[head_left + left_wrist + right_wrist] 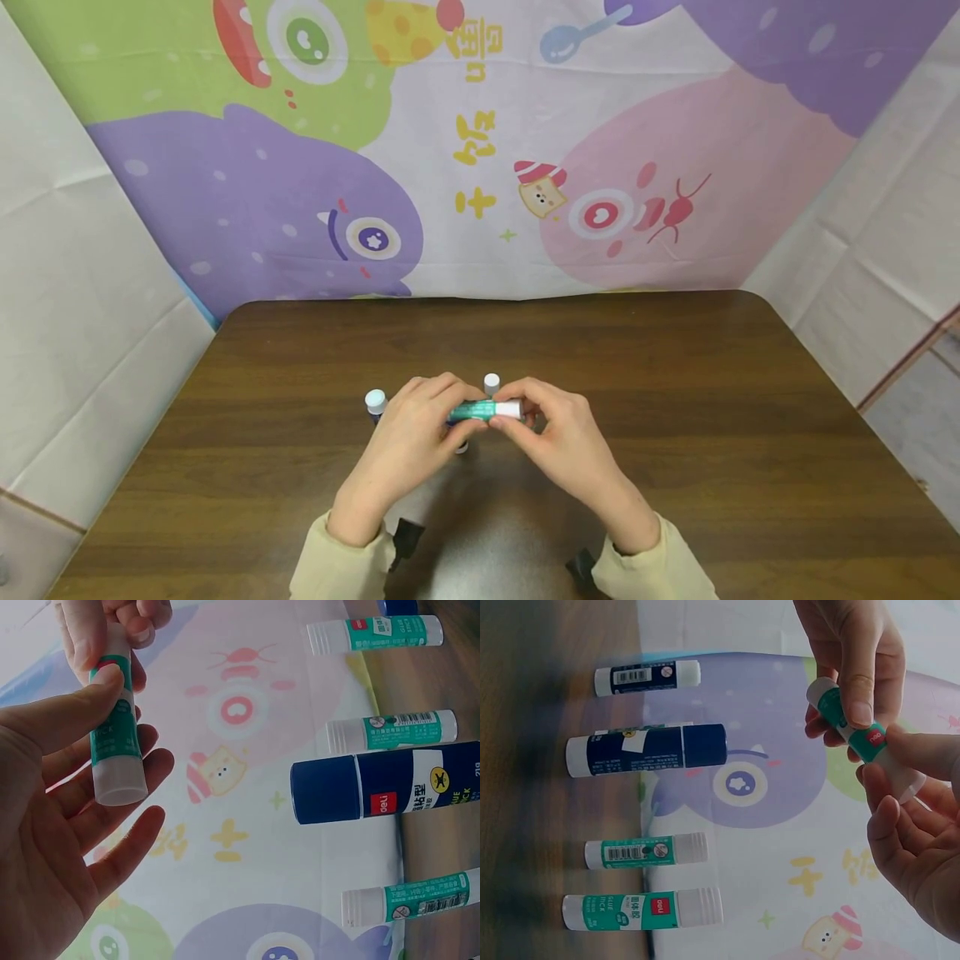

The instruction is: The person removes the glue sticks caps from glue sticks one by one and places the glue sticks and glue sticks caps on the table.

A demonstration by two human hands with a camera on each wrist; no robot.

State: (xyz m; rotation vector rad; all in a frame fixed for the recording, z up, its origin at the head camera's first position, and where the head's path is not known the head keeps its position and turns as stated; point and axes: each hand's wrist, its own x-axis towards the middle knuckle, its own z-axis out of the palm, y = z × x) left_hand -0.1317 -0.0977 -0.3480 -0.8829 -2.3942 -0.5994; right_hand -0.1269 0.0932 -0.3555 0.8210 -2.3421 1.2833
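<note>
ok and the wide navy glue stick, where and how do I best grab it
Probably round its upper barrel, below the cap, coming from above: the wide navy glue stick stands upright with its top exposed, and green glue sticks show either side in the left wrist view. Its round body should suit a pinch.

The head camera looks forward and down from the person's side of the bench (712, 467), far enough back to take in the left hand (412, 437), the right hand (573, 437) and the printed backdrop (465, 242). Each wrist camera sits much nearer and faces across toward that backdrop, rolled about a quarter turn, the two in opposite senses: the bench runs along the right in the left wrist view, along the left in the right one. Both share the held glue stick (114, 742) and the upright glue sticks (397, 784). The right wrist view's left edge is blurred, perhaps by something close.
</note>
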